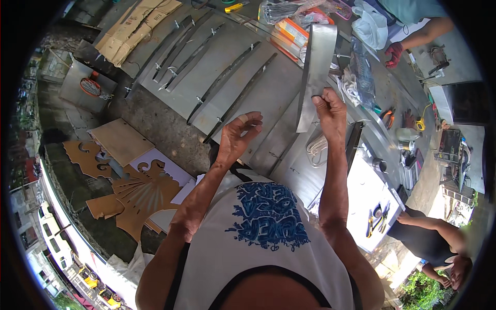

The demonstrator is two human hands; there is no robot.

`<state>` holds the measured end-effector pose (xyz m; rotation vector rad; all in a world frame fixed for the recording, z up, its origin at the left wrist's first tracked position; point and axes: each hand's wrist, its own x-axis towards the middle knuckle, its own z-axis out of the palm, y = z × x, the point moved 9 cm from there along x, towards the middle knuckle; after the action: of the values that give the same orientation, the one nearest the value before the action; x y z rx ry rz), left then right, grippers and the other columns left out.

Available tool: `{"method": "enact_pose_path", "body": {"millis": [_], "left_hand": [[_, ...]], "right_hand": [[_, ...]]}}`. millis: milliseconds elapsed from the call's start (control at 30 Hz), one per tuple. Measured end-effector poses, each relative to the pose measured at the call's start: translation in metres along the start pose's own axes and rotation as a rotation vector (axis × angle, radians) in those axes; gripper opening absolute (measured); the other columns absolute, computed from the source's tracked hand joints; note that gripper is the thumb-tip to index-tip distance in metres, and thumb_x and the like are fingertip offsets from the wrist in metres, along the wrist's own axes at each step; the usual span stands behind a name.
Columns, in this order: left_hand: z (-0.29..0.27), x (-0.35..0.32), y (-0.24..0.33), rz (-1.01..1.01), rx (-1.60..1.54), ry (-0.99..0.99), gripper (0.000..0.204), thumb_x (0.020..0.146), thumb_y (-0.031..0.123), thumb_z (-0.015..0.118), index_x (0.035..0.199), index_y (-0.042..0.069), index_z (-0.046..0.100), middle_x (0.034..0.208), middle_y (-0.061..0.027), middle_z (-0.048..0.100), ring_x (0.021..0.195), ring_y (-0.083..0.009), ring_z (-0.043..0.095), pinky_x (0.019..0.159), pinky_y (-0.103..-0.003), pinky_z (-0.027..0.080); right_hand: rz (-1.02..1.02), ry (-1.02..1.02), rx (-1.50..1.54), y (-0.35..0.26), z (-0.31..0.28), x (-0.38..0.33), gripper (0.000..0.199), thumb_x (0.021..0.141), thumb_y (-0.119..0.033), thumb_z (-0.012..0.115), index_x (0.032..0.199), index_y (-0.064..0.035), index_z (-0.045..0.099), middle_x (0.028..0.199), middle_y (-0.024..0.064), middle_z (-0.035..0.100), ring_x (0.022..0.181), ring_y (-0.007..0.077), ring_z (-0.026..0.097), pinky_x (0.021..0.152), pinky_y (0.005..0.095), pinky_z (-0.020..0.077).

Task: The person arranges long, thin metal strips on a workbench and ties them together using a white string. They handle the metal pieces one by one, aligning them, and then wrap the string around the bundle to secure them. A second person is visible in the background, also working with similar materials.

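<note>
My right hand (332, 116) pinches the lower edge of a wide, shiny metal strip (316, 67) between thumb and fingers. The strip stands up over the grey metal table (279, 98), its far end slightly curved. To the left, my left hand (238, 138) hovers over the table's near edge, fingers loosely curled and apart from the thumb, nothing visible between them. A light wrap circles one of its fingers. Beyond it, several narrow dark metal strips (243, 96) lie side by side, some with small clips. A coil of pale cord (316, 151) rests beside my right wrist.
Flattened cardboard (134, 31) lies far left; brown ornamental cut-outs (147, 188) lie lower left. A co-worker's red-gloved hand (394, 54) is at the far right, near plastic bags (369, 26). Another person (434, 227) stands lower right by a white board (364, 199) with pliers (370, 225).
</note>
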<state>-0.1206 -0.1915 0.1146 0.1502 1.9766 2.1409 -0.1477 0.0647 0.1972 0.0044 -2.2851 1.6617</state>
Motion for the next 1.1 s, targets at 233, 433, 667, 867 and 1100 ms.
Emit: {"method": "enact_pose_path", "body": {"millis": [233, 433, 667, 867, 1100], "left_hand": [[-0.033, -0.019, -0.023, -0.232, -0.228, 0.022, 0.033, 0.093, 0.006, 0.063, 0.123, -0.007, 0.06, 0.111, -0.0166, 0.069, 0.095, -0.024, 0.069, 0.083, -0.036, 0.058], [-0.077, -0.088, -0.112, -0.545, -0.304, 0.126, 0.042, 0.092, 0.01, 0.061, 0.128, -0.012, 0.055, 0.113, -0.0208, 0.067, 0.1, -0.0279, 0.068, 0.085, -0.037, 0.058], [-0.092, -0.107, -0.144, -0.568, -0.356, 0.29, 0.046, 0.09, 0.008, 0.059, 0.129, -0.015, 0.051, 0.116, -0.0246, 0.064, 0.104, -0.0305, 0.068, 0.089, -0.038, 0.059], [-0.088, -0.09, -0.143, -0.516, -0.349, 0.28, 0.047, 0.093, 0.008, 0.055, 0.133, -0.016, 0.049, 0.123, -0.0276, 0.061, 0.112, -0.0344, 0.064, 0.096, -0.04, 0.054], [-0.097, -0.094, -0.101, -0.352, 0.377, 0.364, 0.037, 0.087, 0.013, 0.066, 0.117, -0.007, 0.064, 0.097, -0.0168, 0.072, 0.084, -0.0242, 0.072, 0.071, -0.036, 0.059]], "right_hand": [[-0.501, -0.168, -0.776, -0.041, 0.047, 0.0, 0.028, 0.073, 0.004, 0.068, 0.097, -0.009, 0.062, 0.085, 0.008, 0.062, 0.075, 0.0252, 0.064, 0.066, 0.0364, 0.0493], [-0.861, -0.469, -0.97, 0.011, 0.092, -0.031, 0.022, 0.074, -0.006, 0.064, 0.093, -0.0142, 0.06, 0.085, 0.0006, 0.055, 0.075, 0.0188, 0.057, 0.069, 0.035, 0.0456], [-1.021, -0.627, -0.996, 0.068, 0.142, -0.054, 0.012, 0.08, -0.016, 0.062, 0.091, -0.0161, 0.059, 0.086, -0.0013, 0.053, 0.082, 0.0156, 0.057, 0.081, 0.0341, 0.0461], [-0.998, -0.648, -0.976, 0.095, 0.173, -0.052, 0.011, 0.081, -0.016, 0.061, 0.093, -0.0159, 0.06, 0.089, -0.0003, 0.055, 0.088, 0.0171, 0.058, 0.086, 0.0354, 0.0482], [-0.63, -0.263, -0.748, 0.05, 0.127, -0.044, 0.021, 0.079, -0.004, 0.064, 0.1, -0.0095, 0.062, 0.102, 0.0043, 0.061, 0.087, 0.0249, 0.062, 0.072, 0.0387, 0.0544]]}}
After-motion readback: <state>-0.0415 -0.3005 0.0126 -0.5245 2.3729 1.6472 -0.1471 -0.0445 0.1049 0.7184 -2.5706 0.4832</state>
